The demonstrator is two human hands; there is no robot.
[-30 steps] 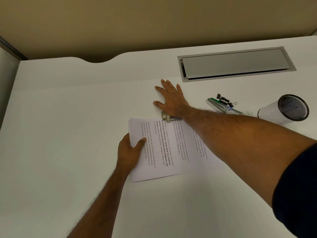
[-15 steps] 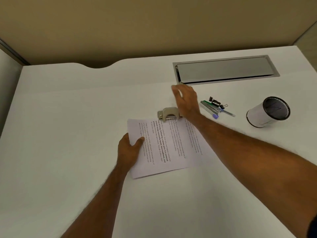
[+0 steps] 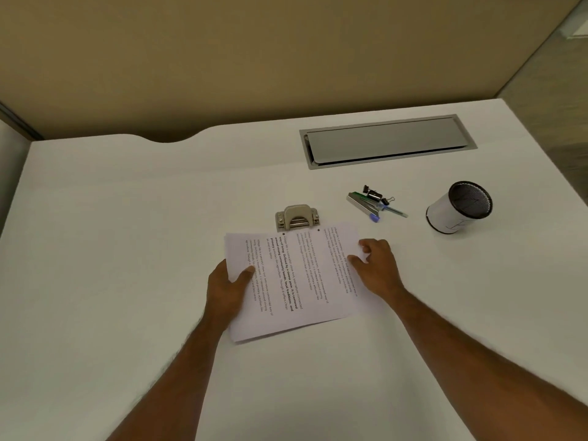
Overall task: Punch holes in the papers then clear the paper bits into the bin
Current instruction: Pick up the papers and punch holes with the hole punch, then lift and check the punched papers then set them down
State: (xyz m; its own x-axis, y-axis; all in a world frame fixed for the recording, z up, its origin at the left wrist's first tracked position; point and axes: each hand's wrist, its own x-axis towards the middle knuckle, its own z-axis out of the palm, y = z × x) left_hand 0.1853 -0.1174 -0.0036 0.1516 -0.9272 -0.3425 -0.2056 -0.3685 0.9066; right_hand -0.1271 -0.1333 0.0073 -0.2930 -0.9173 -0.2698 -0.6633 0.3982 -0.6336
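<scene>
A thin stack of printed papers [image 3: 296,281] lies on the white desk [image 3: 111,265], with two small punched holes near its far edge. A silver hole punch [image 3: 297,217] stands just beyond that edge, free of the sheets. My left hand [image 3: 227,283] grips the stack's left edge, thumb on top. On the right edge my right hand [image 3: 375,267] pinches the sheets with its fingers curled. A small white bin [image 3: 458,206] with a black mesh inside stands at the right.
A stapler, pens and binder clips [image 3: 372,202] lie between the punch and the bin. A grey cable flap [image 3: 386,141] is set into the desk at the back. A tan partition rises behind the desk.
My right hand has left the hole punch and come back to the stack's right edge. The papers have slid out of the punch and now show two holes.
</scene>
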